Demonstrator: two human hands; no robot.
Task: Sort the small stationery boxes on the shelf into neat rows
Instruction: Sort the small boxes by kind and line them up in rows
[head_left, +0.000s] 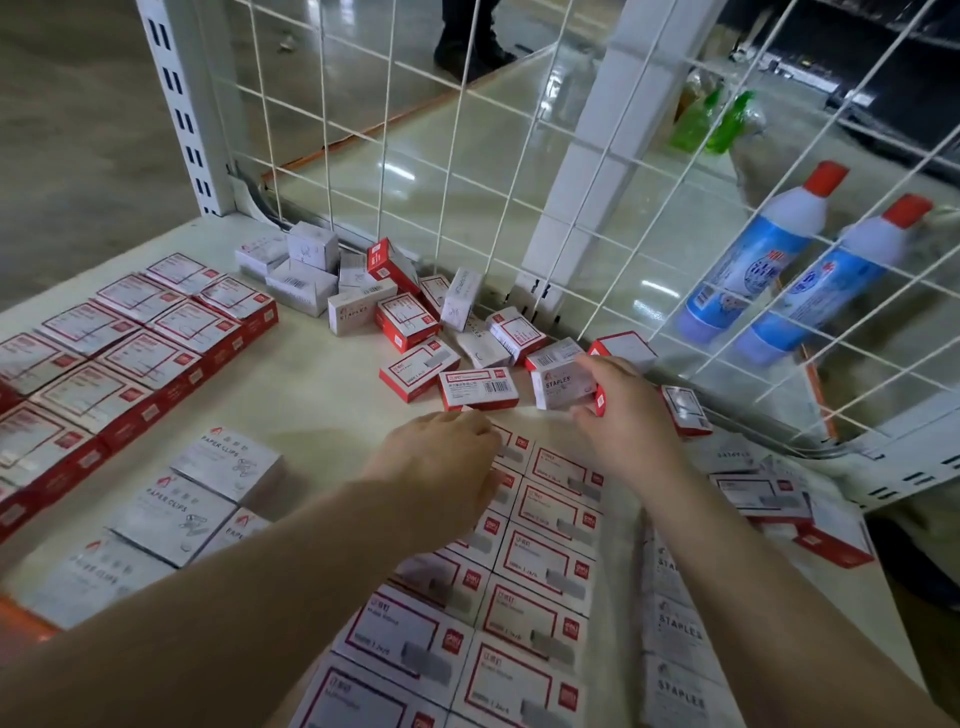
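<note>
On the cream shelf (322, 410) lie many small red-and-white stationery boxes. My right hand (623, 410) grips a white staples box (563, 387) near the back right. My left hand (441, 467) rests palm down on the far end of two neat rows of red-framed staple boxes (540, 566) that run toward me. A loose red box (478, 388) lies just beyond my left hand. An unsorted heap of boxes (395, 306) sits against the wire back. Neat rows of red boxes (119, 353) fill the left side, with grey paper clip boxes (176, 514) beside them.
A white wire grid (519, 171) closes the shelf's back and right side. Behind it stand two blue-and-white bottles with red caps (753, 265) and green bottles (711, 119). White staples boxes (675, 634) form a row at the right. A person's dark shoe (467, 47) stands on the floor beyond.
</note>
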